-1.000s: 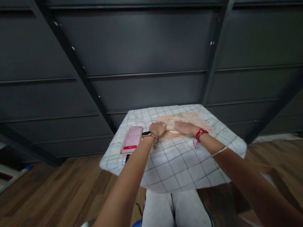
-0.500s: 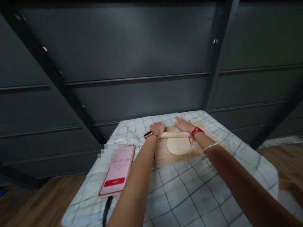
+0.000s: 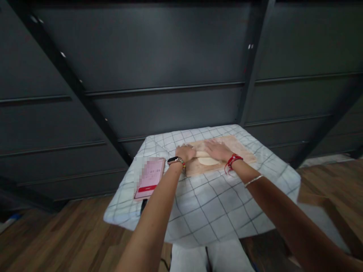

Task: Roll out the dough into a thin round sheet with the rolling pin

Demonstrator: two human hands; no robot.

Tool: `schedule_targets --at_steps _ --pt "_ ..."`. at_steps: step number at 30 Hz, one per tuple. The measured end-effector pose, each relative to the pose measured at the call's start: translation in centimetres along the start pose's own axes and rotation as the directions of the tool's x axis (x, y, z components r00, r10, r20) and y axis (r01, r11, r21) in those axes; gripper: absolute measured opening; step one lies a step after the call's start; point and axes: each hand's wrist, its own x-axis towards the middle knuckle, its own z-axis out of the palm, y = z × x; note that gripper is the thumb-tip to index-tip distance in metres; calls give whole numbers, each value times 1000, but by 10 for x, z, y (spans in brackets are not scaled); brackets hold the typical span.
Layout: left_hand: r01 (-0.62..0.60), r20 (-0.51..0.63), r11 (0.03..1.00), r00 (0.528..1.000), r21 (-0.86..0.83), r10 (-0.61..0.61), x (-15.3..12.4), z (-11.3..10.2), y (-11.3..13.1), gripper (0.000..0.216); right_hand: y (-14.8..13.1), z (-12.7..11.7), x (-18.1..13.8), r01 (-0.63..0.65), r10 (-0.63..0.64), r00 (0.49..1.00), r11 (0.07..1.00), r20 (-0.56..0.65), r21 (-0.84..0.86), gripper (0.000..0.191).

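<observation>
A pale rolling pin lies across a flat round of dough on a brown wooden board. My left hand is curled over the pin's left end. My right hand lies flat on the pin's right part with its fingers stretched out. A watch sits on my left wrist, red threads and a bangle on my right. The board rests on a table covered with a white checked cloth.
A pink phone with a lit screen lies on the cloth left of the board, a dark cable hanging from it. A dark metal wall with slanted beams stands behind the table. Wooden floor surrounds it.
My hands and the pin have rolled back over the dough, so less of the dough shows. The camera has drawn back and the table looks farther away.
</observation>
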Motion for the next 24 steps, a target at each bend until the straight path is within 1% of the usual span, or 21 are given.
schedule_targets --at_steps 3,6,8,10,14,17,20,22,24 --pt "4 -56 999 998 32 -2 -35 5 4 44 -18 0 -31 65 -66 998 995 -17 -81 57" --pt "-5 -161 1000 987 18 8 -64 17 4 42 -35 0 -58 122 -128 991 980 -30 -158 50" --pt "-28 -223 1000 974 7 29 -76 23 3 41 -41 5 -73 136 -150 986 973 -67 -188 46" --pt "-55 -241 998 969 -3 53 -83 26 2 40 -41 15 -84 146 -175 976 967 -129 -209 45" --pt "-83 -255 996 964 -24 75 -88 27 2 38 -31 39 -98 171 -230 941 956 -249 -239 46" --pt "-99 -259 995 961 -12 93 -87 25 4 38 -21 43 -103 204 -283 916 939 -284 -276 48" --pt "-181 -257 983 950 17 179 -82 20 8 39 -8 28 -102 227 -305 916 930 -262 -290 51" --pt "-242 -281 970 930 19 237 -73 14 11 40 4 11 -98 205 -286 917 936 -280 -286 51" --pt "-288 -305 958 912 3 275 -62 6 15 42 19 -6 -91 198 -275 910 945 -310 -259 46"
